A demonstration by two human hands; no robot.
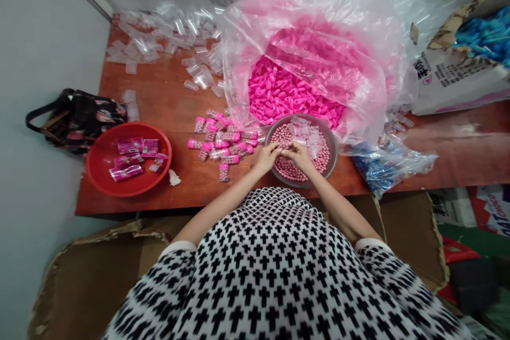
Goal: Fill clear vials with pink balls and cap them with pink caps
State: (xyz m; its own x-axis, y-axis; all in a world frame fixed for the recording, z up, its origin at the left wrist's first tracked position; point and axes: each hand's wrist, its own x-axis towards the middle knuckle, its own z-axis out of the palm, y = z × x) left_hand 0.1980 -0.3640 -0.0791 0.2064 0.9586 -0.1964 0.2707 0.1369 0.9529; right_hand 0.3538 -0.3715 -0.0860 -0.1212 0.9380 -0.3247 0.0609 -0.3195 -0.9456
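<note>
My left hand [266,158] and my right hand [299,157] meet over a grey bowl [333,161], fingertips together in a pinch. Whatever they hold between them is too small and covered to make out. Pink beads [287,171] fill the bowl, and several clear plastic tubes [313,141] lie on top of them. Left of the bowl, a cluster of small bead-filled tubes with pink caps [223,143] is spread on the table. Just behind the bowl, a big clear plastic bag [370,101] lies open, with loose bright pink caps [287,96] inside.
On the wooden table [159,85], a red basin [95,180] holds several pink packets. A dark floral bag [85,117] sits beside it. Empty clear tubes [201,71] are strewn along the back. To the right are a bag of blue pieces [382,167] and a white sack [458,82].
</note>
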